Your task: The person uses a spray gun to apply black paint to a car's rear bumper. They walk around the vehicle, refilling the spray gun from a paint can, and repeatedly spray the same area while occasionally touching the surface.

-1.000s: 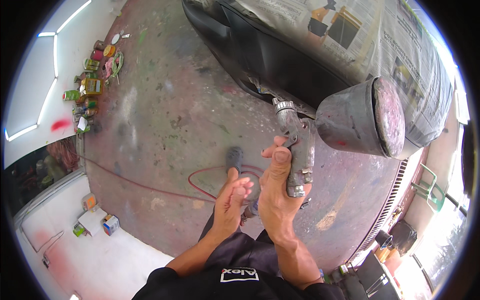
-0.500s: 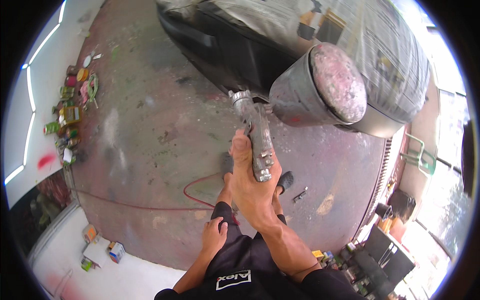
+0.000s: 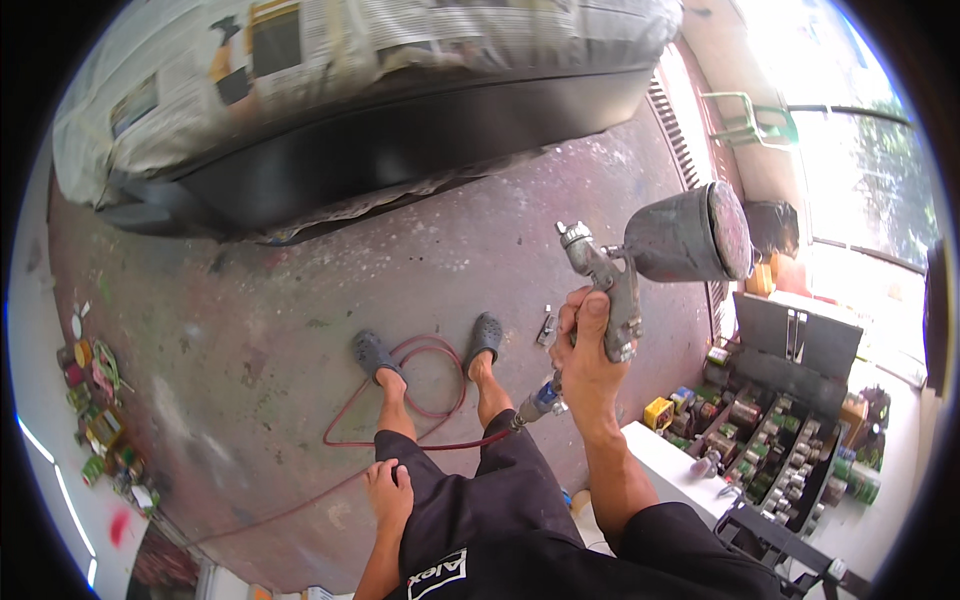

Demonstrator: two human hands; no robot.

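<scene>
My right hand [image 3: 597,345] is wrapped round the handle of a metal paint spray gun [image 3: 612,285], thumb along its back. The gun's nozzle points up toward a black panel [image 3: 400,135], well apart from it. A grey cup [image 3: 672,238] with a pink-stained lid sits on the gun's right side. Below the grip, a blue-and-silver fitting [image 3: 540,402] joins the red air hose [image 3: 464,395], which loops on the floor around my feet. My left hand [image 3: 388,492] rests on my left thigh, holding nothing, its fingers slightly apart.
Newspaper and film [image 3: 330,60] cover the vehicle body above the panel. At right, an open toolbox [image 3: 800,440] holds several cans and bottles. More cans [image 3: 105,425] line the left wall. A small dark object [image 3: 546,328] lies on the floor [image 3: 270,330] near my right foot.
The view has swung right, showing more of the panel, hose and toolbox. The spray gun has moved right, away from the panel, still in my right hand. My left hand stays on my thigh.
</scene>
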